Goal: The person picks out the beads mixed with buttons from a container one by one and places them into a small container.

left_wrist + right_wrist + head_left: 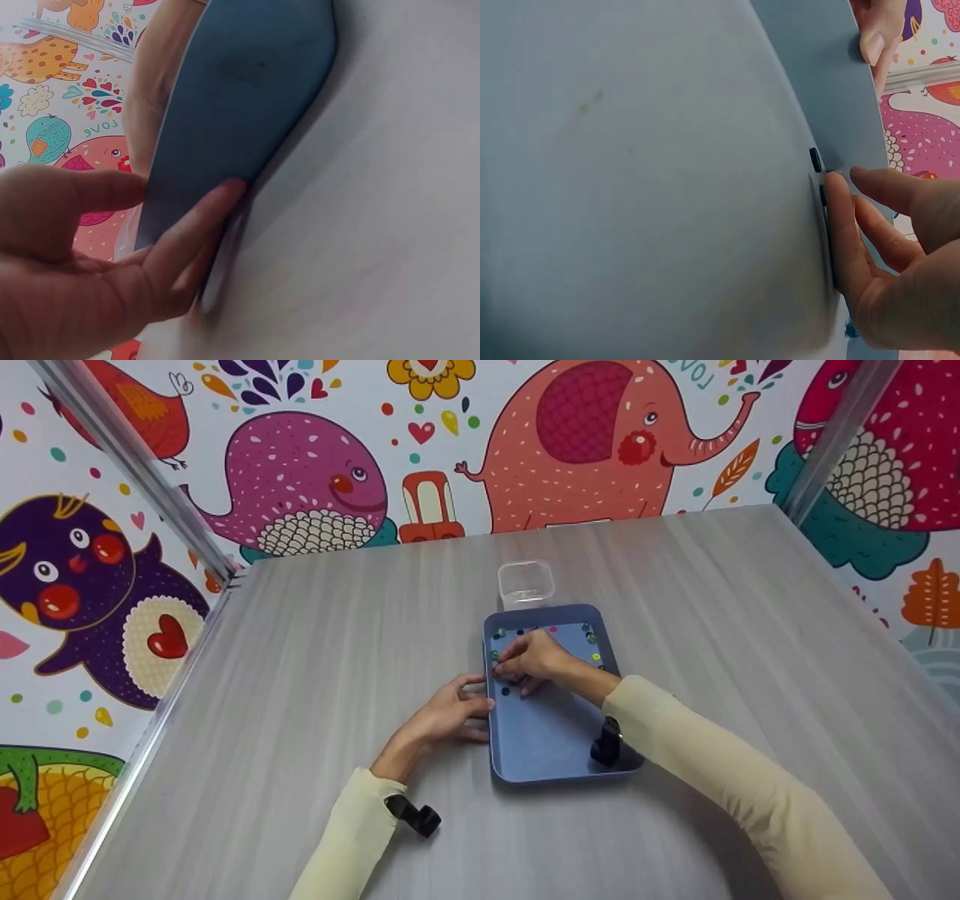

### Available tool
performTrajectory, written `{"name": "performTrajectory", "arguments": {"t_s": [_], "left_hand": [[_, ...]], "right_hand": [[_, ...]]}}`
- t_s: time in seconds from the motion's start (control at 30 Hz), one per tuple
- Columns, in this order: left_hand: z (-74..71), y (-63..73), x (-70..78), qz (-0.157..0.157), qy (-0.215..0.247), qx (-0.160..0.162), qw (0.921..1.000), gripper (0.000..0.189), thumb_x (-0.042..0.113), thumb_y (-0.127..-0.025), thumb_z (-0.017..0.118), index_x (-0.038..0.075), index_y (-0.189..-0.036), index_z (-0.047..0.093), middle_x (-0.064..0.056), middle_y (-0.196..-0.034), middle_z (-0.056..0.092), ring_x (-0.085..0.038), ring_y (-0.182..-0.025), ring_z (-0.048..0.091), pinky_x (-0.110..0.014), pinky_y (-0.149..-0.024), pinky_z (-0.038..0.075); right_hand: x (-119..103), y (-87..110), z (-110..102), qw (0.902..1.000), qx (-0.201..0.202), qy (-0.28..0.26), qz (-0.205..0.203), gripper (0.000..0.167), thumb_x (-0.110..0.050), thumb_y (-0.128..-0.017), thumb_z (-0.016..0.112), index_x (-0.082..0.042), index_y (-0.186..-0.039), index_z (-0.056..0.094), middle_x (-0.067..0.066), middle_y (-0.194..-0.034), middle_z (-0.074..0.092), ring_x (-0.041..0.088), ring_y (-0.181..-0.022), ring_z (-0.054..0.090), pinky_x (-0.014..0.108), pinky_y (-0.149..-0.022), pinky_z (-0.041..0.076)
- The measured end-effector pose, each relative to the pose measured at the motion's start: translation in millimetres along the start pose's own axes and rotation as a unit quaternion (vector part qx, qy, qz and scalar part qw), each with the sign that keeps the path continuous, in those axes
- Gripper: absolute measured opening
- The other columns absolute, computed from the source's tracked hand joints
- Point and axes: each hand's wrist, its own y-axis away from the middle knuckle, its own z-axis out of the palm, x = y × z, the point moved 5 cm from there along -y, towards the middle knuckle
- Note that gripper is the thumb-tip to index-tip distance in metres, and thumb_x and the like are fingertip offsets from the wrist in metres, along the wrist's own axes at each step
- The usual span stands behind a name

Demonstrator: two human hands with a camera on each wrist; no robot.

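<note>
A shallow blue tray [555, 735] stands on the table. At its left side my left hand [450, 711] holds the wall, thumb at the rim and fingers along the outside. My right hand [536, 656] reaches into the tray with fingertips down by the inner left wall. In the right wrist view, its thumb and forefinger [840, 217] are slightly apart beside a small dark disc [815, 160]. Around that hand lie a dark disc [505, 691], a pink disc [553, 628], a yellow disc [596, 656] and greenish glassy pieces [592, 638]. Some pieces are hidden under the hand.
Behind the tray stands a clear plastic box [526, 583], close to the far rim. The grey wood-grain table [337, 660] meets walls printed with cartoon animals, with metal strips [135, 457] at the corners.
</note>
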Motion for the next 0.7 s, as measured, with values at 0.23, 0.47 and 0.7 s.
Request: {"name": "performTrajectory", "arguments": {"t_s": [0.23, 0.47, 0.7], "left_hand": [[-0.4, -0.2, -0.6, -0.001, -0.005, 0.001, 1.0000, 0.058, 0.006, -0.099, 0.057, 0.001, -0.151, 0.032, -0.026, -0.132, 0.052, -0.029, -0.109, 0.067, -0.043, -0.083, 0.065], [-0.6, 0.0, -0.2, -0.003, -0.009, 0.008, 0.9999, 0.056, 0.006, -0.099, 0.057, 0.002, -0.150, 0.034, -0.024, -0.129, 0.054, -0.028, -0.108, 0.067, -0.041, -0.080, 0.065], [-0.7, 0.0, -0.4, -0.003, -0.015, 0.011, 0.9998, 0.055, 0.007, -0.099, 0.058, 0.003, -0.149, 0.036, -0.023, -0.127, 0.054, -0.028, -0.108, 0.067, -0.040, -0.080, 0.065]], "right_hand": [[-1.3, -0.6, 1.9, 0.9993, 0.005, 0.036, -0.011, 0.020, -0.011, -0.083, 0.081, -0.005, -0.102, 0.074, 0.003, -0.076, 0.067, 0.013, -0.064, 0.064, 0.029, -0.052, 0.062], [-1.9, -0.6, 3.1, 0.9982, 0.003, 0.060, -0.009, 0.018, -0.012, -0.083, 0.081, -0.007, -0.100, 0.077, 0.003, -0.076, 0.066, 0.013, -0.066, 0.063, 0.028, -0.053, 0.062], [-2.5, -1.5, 4.5, 0.9977, 0.006, 0.067, -0.009, 0.016, -0.011, -0.084, 0.080, -0.007, -0.100, 0.077, 0.004, -0.075, 0.067, 0.013, -0.062, 0.063, 0.028, -0.050, 0.061]]}}
